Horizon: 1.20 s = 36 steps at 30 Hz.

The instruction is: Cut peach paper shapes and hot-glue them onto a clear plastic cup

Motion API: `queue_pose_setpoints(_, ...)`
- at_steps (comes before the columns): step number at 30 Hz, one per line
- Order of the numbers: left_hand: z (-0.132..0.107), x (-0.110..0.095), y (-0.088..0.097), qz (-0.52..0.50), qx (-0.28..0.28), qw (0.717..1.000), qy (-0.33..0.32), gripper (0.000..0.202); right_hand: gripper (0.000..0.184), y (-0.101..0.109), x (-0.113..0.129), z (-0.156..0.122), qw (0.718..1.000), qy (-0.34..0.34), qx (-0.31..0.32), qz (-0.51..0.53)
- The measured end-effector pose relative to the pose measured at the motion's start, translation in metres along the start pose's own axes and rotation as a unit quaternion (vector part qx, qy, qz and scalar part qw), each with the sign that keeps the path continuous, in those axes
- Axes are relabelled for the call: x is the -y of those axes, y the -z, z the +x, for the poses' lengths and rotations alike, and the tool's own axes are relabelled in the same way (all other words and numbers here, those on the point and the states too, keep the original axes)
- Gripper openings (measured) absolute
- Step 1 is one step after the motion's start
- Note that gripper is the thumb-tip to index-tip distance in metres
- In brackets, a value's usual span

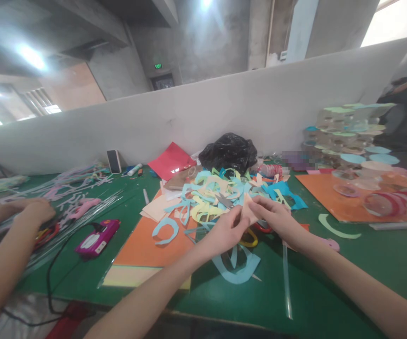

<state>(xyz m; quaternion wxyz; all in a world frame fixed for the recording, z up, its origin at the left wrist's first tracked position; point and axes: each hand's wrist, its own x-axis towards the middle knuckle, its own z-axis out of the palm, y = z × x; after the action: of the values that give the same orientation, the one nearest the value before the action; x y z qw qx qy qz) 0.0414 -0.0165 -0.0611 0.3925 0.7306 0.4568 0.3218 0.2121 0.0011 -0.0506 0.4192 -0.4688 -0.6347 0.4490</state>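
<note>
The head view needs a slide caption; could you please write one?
Left hand and right hand hold a peach paper piece by a pile of colourful paper scraps on a green table.

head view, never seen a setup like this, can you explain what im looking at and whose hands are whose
There is no robot here: this single picture comes from a camera worn on a person's head, looking forward and down. The wearer's left hand and right hand reach in at the middle, holding a small piece of peach paper between them. The other hand, at the far left, belongs to someone else.

On the green table lie a heap of paper scraps, orange sheets, a magenta device with a black cable, and a black plastic bag against the pale partition.
</note>
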Motion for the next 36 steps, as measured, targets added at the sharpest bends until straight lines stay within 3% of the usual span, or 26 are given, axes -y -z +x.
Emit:
queue_pose_setpoints(10, -0.001, -0.002, -0.002, -0.046, -0.007, 0.999, 0.011, 0.021, 0.047, 0.001, 0.001, -0.001, 1.000, 0.004, -0.005, -0.007)
queue_pose_setpoints(21, 0.002, 0.000, -0.003, -0.031, -0.001, 0.999, 0.016, 0.039, 0.040, 0.001, -0.006, 0.004, 0.998, 0.011, -0.011, 0.059)
queue_pose_setpoints(36, 0.001, -0.001, -0.004, -0.047, 0.012, 0.999, 0.006, 0.040, 0.040, 0.001, -0.015, 0.007, 0.998, -0.001, -0.017, 0.060)
